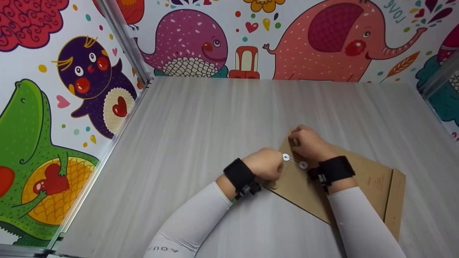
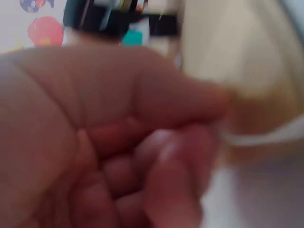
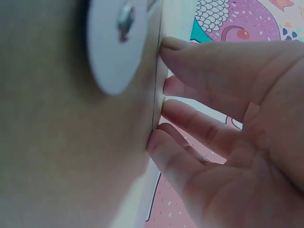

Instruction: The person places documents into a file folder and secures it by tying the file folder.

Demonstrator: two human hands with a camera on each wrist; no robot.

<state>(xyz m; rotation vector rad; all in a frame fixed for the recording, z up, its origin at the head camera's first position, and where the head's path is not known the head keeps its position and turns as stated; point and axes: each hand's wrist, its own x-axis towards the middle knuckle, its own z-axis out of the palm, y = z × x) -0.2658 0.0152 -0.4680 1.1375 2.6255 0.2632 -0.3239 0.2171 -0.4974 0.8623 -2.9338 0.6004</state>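
A brown kraft-paper file envelope (image 1: 362,168) lies slanted on the table. Two white button discs (image 1: 303,165) sit on it, thin thread running between them. My left hand (image 1: 264,164), over the envelope's left end, pinches a white string (image 2: 259,140) between thumb and forefinger, as the left wrist view shows. At the envelope's upper edge, my right hand (image 1: 310,143) holds the border with bent fingers and thumb. One disc (image 3: 111,52) looms large in the right wrist view beside that hand. The string's course near the left fingertips is blurred.
A grey wood-grain table (image 1: 186,125) extends around the envelope. Printed cartoon walls (image 1: 190,43) stand at the back and sides, with a metal frame post (image 1: 125,39) at the back left corner. Black straps (image 1: 239,175) with small cameras are on both wrists.
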